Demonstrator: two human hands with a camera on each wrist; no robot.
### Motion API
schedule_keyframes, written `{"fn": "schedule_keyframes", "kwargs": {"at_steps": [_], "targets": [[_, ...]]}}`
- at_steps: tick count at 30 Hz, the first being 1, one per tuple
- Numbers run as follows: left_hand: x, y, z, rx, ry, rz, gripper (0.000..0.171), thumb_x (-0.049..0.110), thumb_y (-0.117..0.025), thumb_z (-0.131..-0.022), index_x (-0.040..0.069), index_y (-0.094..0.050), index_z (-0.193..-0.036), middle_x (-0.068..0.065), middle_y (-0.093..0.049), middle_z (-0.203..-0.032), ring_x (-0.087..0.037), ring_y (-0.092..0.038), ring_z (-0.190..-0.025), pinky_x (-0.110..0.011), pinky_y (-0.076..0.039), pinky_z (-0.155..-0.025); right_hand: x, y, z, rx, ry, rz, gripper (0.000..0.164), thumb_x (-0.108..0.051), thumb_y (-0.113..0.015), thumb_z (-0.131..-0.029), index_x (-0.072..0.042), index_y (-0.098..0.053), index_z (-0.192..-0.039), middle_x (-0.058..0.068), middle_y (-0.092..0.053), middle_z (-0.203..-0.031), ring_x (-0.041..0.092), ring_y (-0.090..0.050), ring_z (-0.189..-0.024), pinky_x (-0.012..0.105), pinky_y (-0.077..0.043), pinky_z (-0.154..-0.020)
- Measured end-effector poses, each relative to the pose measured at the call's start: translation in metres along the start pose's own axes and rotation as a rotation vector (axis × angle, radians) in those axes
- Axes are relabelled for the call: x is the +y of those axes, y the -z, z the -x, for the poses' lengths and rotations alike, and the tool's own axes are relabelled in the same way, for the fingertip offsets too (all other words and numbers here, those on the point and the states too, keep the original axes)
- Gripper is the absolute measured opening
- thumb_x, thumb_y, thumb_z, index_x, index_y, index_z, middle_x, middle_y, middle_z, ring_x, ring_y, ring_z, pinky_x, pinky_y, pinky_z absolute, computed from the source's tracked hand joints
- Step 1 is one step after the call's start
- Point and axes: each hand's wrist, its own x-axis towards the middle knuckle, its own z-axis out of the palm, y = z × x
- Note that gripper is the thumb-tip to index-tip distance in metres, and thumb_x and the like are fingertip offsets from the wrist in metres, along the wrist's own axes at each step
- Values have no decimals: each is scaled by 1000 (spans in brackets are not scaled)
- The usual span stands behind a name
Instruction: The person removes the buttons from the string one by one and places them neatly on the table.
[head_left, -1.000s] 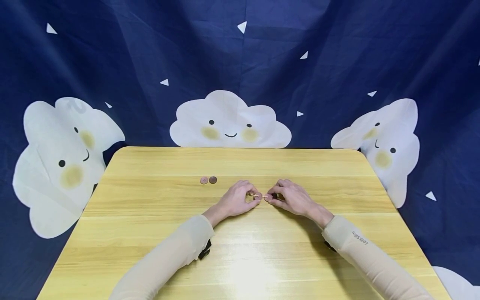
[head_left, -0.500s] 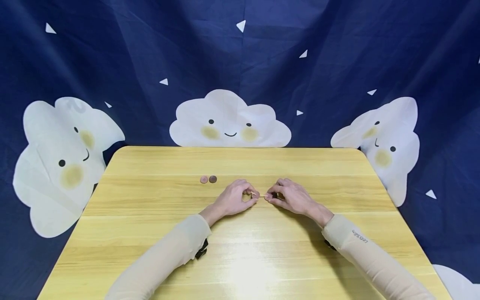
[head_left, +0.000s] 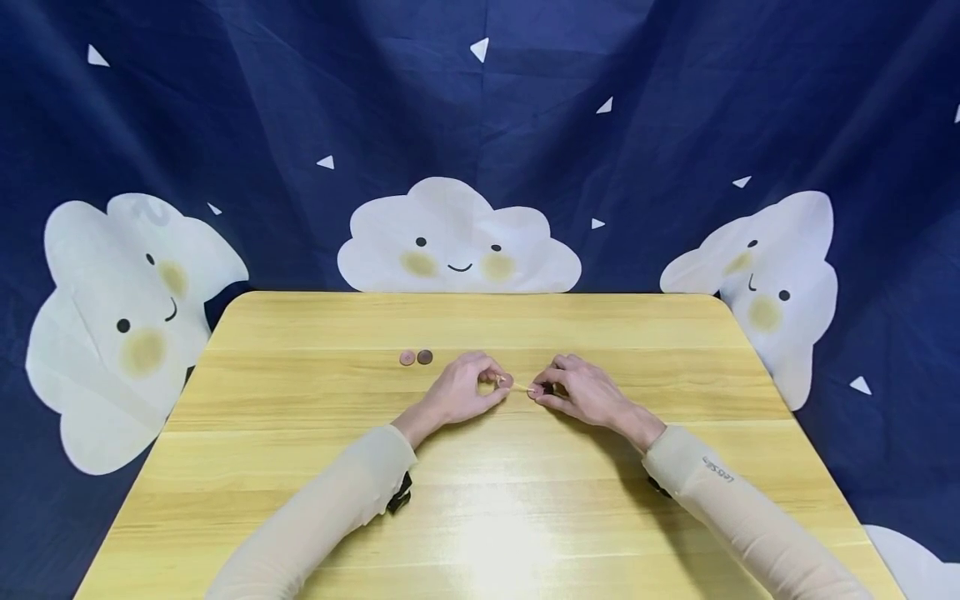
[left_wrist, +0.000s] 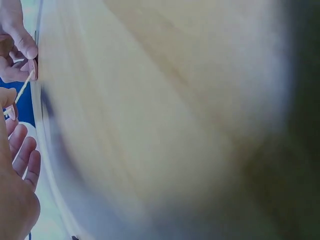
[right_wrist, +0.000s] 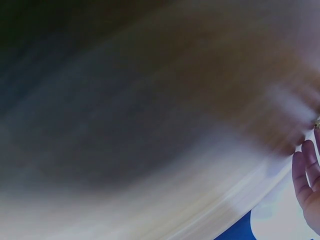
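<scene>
In the head view my left hand [head_left: 459, 392] pinches a pinkish round button [head_left: 506, 381] between thumb and forefinger. A thin pale-yellow cord [head_left: 519, 386] stretches from it to a second pinkish button [head_left: 534, 392], held in the fingertips of my right hand [head_left: 588, 393]. Something dark shows just behind that second button, partly hidden by the fingers. The left wrist view catches both hands at its left edge, with the cord [left_wrist: 24, 87] taut between the buttons. Only part of my right hand [right_wrist: 309, 182] appears in the right wrist view.
On the wooden table [head_left: 480, 325], left of my left hand, lie a pink button [head_left: 407, 357] and a dark brown button [head_left: 425, 357], side by side. A navy curtain [head_left: 480, 125] with cloud shapes hangs behind the table's far edge.
My left hand has drawn left and slightly toward the far edge with its button. More cord now shows between the two buttons. The right hand stays nearly in place.
</scene>
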Motion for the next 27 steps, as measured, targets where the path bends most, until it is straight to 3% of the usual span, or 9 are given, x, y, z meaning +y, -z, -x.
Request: {"fn": "schedule_keyframes", "kwargs": {"at_steps": [7,19,27], "targets": [[-1,6,1,11,27,-4,24,34,-80,-92,20,-74,-110,4,-71,-107,-14,-64,-101,-35,-57,-96,0,0,-1,-8,-4,-1,24,-39,-77,-96,-24,-79,-114,-5,-68,-99,10,-52,-83,25,-44,-70],[-6,9,6,42,18,-13,25,36,-81,-91,19,-74,-109,3,-70,-103,-14,-63,-98,-36,-57,-94,-2,2,-1,-18,-15,-4,24,-38,-77,-96,-24,-79,-116,-5,-68,-99,10,-52,-84,27,-44,-72],[-9,9,8,99,-29,-23,22,36,-80,-91,20,-73,-105,3,-71,-100,-13,-65,-96,-34,-58,-92,-2,1,-1,-12,-10,-1,24,-38,-77,-96,-24,-79,-115,-5,-68,-99,10,-52,-84,26,-45,-72]]}}
